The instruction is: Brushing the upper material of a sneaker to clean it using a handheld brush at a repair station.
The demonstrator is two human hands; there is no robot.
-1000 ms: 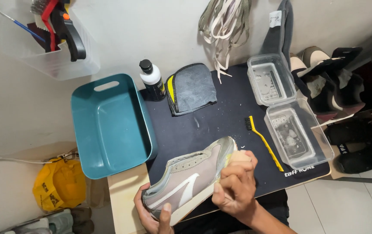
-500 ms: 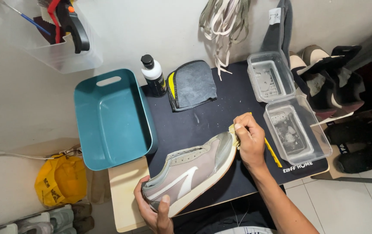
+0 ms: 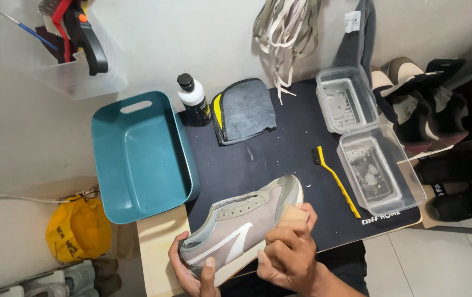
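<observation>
- sneaker (image 3: 241,231): grey-beige w/ white stripe
- tub (image 3: 140,157): teal
- brush (image 3: 335,179): yellow, black bristles
- mat (image 3: 280,154): black
- cloth (image 3: 245,110): grey, yellow edge
- bottle (image 3: 193,99): white w/ black cap

A teal basin (image 3: 137,159), yellow brush (image 3: 335,179) and perhaps wet clear tubs (image 3: 376,170).

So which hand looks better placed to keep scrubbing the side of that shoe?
Probably the right hand: it presses a tan sponge block against the grey sneaker near the heel. The left hand grips the toe end from below, steadying it.
</observation>
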